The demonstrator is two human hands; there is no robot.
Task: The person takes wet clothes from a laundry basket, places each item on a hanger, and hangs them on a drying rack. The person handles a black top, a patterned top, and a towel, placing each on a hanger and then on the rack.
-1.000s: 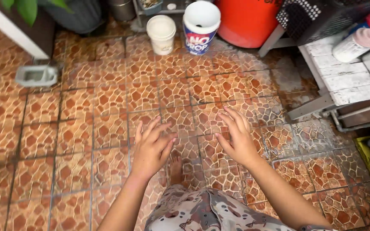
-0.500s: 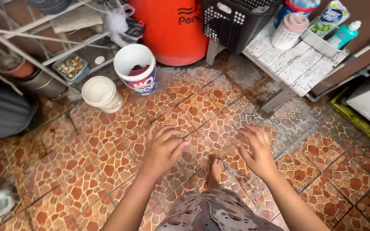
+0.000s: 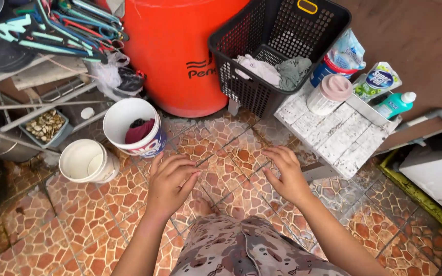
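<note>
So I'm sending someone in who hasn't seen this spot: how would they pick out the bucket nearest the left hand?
Find the big orange drum. At its foot stands a white bucket with a blue-printed side. Unlike the plain white bucket beside it, it holds dark red cloth.

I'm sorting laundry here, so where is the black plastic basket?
In the head view, the black plastic basket sits upper centre-right on the white wooden bench, against the orange barrel, beyond the right hand.

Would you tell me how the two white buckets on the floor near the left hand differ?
The labelled bucket is taller with a blue printed band; the plain bucket is shorter and unmarked cream-white. The labelled bucket holds dark red cloth; the plain bucket looks empty. The labelled one stands nearer the left hand. Both stand upright and open on the tiled floor.
</note>
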